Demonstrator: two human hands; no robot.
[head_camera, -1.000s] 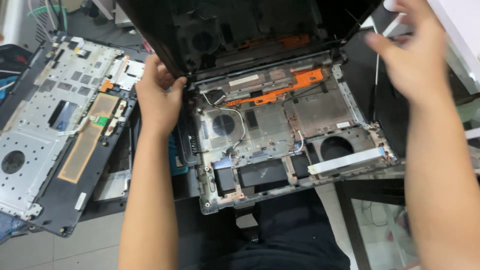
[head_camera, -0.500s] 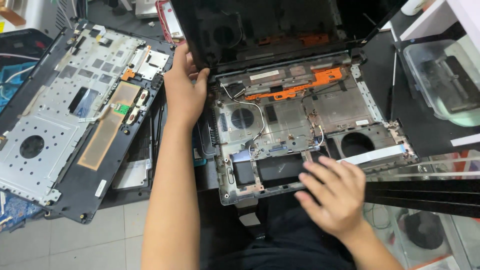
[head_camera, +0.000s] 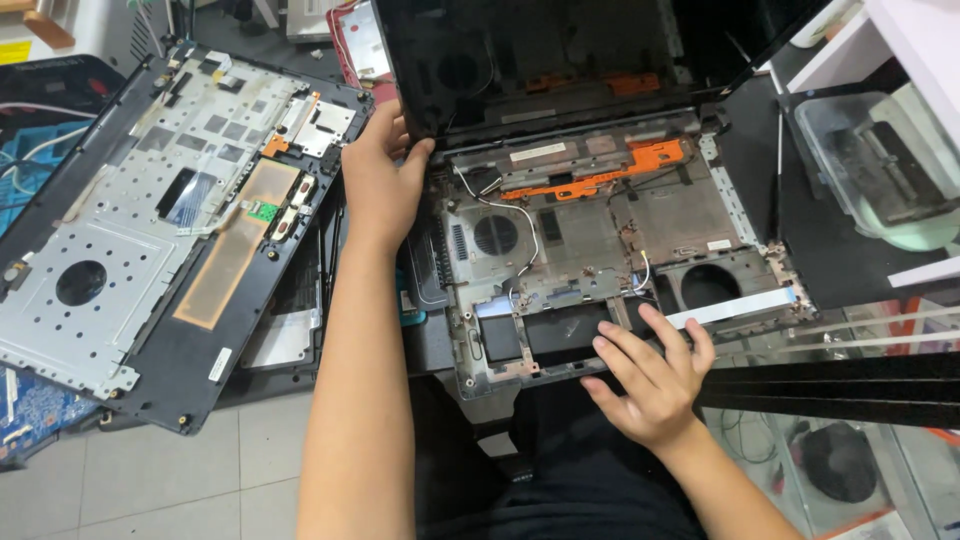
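While my left hand grips the lid corner of the stripped laptop base, my right hand rests open, fingers spread, on its front edge.

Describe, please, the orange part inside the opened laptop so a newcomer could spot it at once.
Start at the stripped laptop base between the two hands. Look along its back edge, just under the dark screen. The orange bracket lies there slanting, the only bright orange strip among grey metal.

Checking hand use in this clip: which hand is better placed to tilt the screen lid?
Left, probably. The left hand already grips the lid's lower corner by the hinge, while the right hand lies flat on the base's front edge, steadying it.
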